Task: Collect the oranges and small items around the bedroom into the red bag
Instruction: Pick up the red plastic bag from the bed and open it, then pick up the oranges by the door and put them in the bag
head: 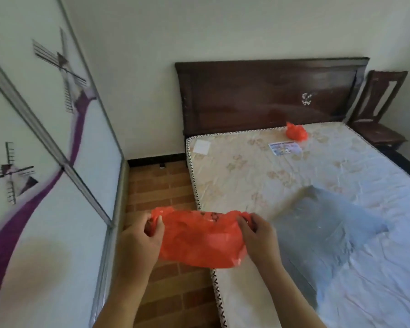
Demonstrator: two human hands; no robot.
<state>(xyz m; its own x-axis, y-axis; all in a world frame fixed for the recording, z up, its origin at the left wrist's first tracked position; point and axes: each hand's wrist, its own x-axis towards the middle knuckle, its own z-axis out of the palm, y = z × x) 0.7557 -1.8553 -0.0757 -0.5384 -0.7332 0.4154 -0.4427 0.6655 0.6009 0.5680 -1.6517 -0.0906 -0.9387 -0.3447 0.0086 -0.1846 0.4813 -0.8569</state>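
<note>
I hold a thin red plastic bag stretched out in front of me, over the left edge of the bed. My left hand grips its left end with curled fingers. My right hand pinches its right end. A second, bunched-up red bag lies on the mattress near the headboard. No oranges show in view.
The bare mattress is wrapped in clear plastic, with a label near its head. A dark wooden headboard and a wooden chair stand behind. A wardrobe with sliding doors lines the left. Brick-pattern floor runs between.
</note>
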